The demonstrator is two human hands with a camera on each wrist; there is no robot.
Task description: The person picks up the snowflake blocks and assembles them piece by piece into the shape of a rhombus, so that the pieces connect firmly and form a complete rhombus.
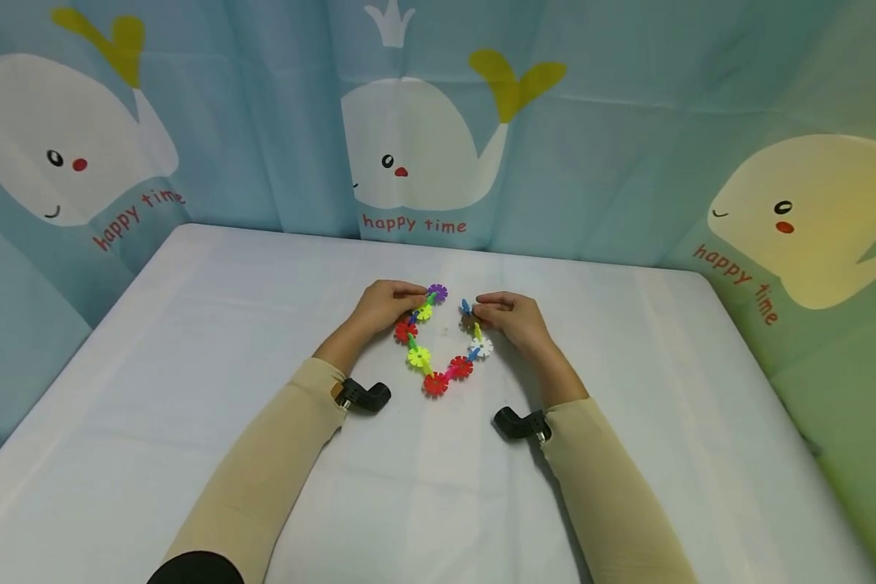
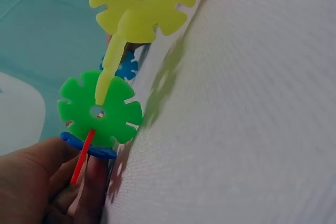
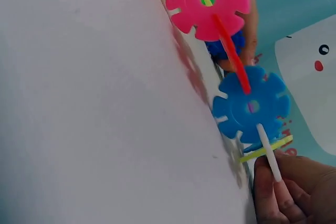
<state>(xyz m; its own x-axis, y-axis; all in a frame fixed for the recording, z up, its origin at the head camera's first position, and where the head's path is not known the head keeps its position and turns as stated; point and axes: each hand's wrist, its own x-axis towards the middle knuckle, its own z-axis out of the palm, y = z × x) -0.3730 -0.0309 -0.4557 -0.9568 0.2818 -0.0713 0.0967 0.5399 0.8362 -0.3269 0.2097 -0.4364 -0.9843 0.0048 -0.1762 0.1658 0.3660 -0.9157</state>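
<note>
A chain of slotted plastic flower discs (image 1: 435, 384) lies in a U on the white table, its two upper ends apart. My left hand (image 1: 385, 307) pinches the left side near the top, beside a purple disc (image 1: 437, 293). On the opposite side my right hand (image 1: 514, 320) pinches the chain near a brown disc (image 1: 470, 323), above a white disc (image 1: 481, 347). In the left wrist view, a green disc (image 2: 81, 109) and a yellow disc (image 2: 170, 3) link up above the fingers. The right wrist view has a blue disc (image 3: 233, 109) and a pink disc (image 3: 189, 11).
The white-covered table (image 1: 628, 454) extends around the chain on all sides. Behind it hangs a blue-green curtain (image 1: 263, 122) printed with whales. Black wrist cameras (image 1: 365, 397) sit by the beige sleeves (image 1: 263, 462).
</note>
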